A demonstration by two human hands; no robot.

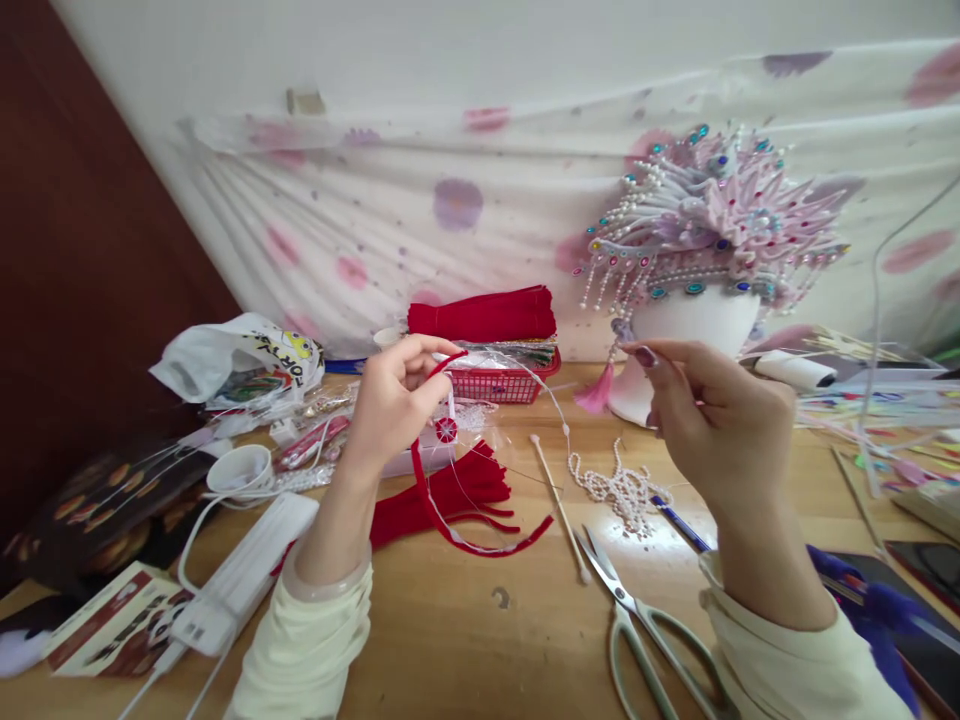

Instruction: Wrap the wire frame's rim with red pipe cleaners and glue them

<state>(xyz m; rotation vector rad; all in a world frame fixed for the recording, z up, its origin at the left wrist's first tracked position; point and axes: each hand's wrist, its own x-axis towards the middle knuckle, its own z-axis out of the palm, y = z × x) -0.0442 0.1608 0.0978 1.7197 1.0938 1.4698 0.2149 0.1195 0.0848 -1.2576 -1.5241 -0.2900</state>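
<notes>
My left hand [399, 400] is closed in a pinch on a red chenille stem [421, 480], whose long curved tail hangs down with white showing along its lower part. A thin white thread [551, 395] runs from near the left hand in a loop to the right and down. My right hand [720, 420] is raised, thumb and forefinger pinched together; what is between them, if anything, is too small to see. Behind the hanging stem lies a bundle of red chenille stems [450, 495]. White bead strings [619, 488] lie between the hands.
Silver scissors [626, 605], a cotton-tipped stick [559, 505] and a blue pen [679, 522] lie on the wooden table [480, 650]. A red basket [502, 385] stands behind. A beaded headdress [720, 220] sits on a white head form. A power strip [240, 575] lies left.
</notes>
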